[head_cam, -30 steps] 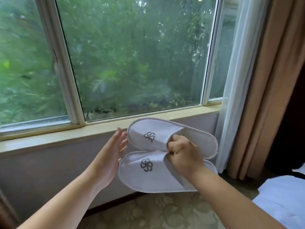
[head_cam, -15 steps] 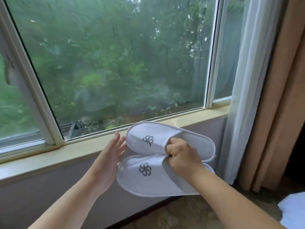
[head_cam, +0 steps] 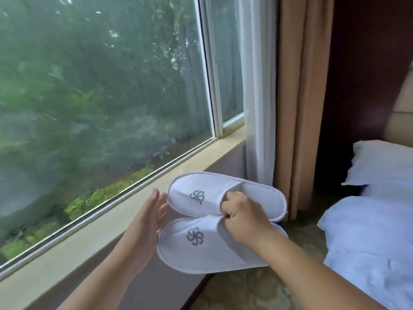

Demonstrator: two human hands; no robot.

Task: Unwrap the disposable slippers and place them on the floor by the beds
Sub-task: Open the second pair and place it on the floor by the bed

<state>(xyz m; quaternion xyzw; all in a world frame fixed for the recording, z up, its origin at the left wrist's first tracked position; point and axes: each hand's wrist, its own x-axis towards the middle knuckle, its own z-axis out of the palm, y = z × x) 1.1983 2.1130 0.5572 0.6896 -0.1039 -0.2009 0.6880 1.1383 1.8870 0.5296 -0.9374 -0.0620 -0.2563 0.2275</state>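
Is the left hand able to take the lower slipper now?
Probably yes. The open left hand is right beside the toe of the lower slipper, with nothing between them. The right hand grips this one and the upper slipper further back, leaving the toe end free.

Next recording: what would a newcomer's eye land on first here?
The white slippers with grey pinwheel logos, held in the air low at centre before the window sill: the right hand pinches both uppers together, the left hand is open beside their toes. Behind, the large window full of green foliage fills the left, and a white-sheeted bed shows at the right edge.
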